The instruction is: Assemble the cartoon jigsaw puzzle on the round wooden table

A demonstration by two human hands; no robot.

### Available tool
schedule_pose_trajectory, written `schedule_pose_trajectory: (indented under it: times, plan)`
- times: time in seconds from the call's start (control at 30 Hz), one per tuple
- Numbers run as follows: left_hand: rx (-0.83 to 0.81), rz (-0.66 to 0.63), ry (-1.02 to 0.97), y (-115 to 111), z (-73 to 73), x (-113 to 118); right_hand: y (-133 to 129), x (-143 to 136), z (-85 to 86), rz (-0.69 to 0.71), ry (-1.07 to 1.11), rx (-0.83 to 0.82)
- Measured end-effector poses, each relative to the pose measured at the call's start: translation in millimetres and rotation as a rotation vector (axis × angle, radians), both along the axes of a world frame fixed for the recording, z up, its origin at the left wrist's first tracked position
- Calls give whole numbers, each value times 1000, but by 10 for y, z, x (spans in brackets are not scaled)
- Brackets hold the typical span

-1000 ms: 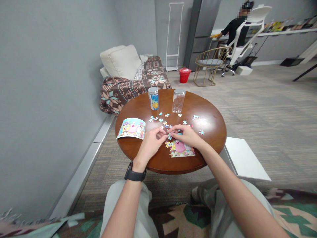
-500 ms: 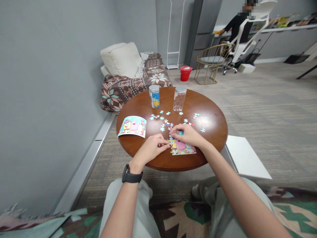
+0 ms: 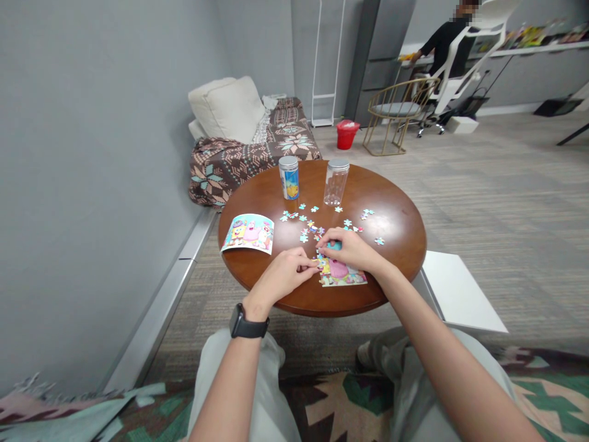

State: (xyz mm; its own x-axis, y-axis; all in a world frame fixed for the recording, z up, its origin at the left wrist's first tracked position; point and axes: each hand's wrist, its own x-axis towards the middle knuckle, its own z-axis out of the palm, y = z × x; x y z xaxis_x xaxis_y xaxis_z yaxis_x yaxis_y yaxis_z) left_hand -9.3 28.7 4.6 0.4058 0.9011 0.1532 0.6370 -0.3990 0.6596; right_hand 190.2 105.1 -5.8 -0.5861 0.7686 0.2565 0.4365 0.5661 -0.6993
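Observation:
A partly joined puzzle [image 3: 343, 273] in pink, yellow and blue lies near the front of the round wooden table [image 3: 391, 215]. My left hand [image 3: 292, 270] is closed at its left edge, thumb and fingers together on something I cannot make out. Over the upper part of the puzzle rests my right hand [image 3: 347, 247], its fingertips pinched at the upper left edge; what they hold is too small to name. Loose puzzle pieces [image 3: 304, 236] are scattered behind the hands. A picture card [image 3: 248, 233] with the cartoon scene lies at the left.
A labelled jar [image 3: 289, 179] and a clear jar [image 3: 335, 183] stand at the table's back. Beyond are a covered sofa [image 3: 276, 144], a red bin [image 3: 346, 135], a wire chair [image 3: 396, 110] and a person [image 3: 448, 46] at a counter. A white panel [image 3: 460, 291] is at the right.
The whole view has shifted slightly. Both hands keep almost the same places at the puzzle, and the pieces show no clear movement.

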Motion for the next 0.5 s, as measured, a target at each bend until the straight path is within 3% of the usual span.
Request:
schedule_pose_trajectory:
  times: [0.5]
  plan:
    - [4,10,33,-1,37,18,4,-18,-23,10,-13,31]
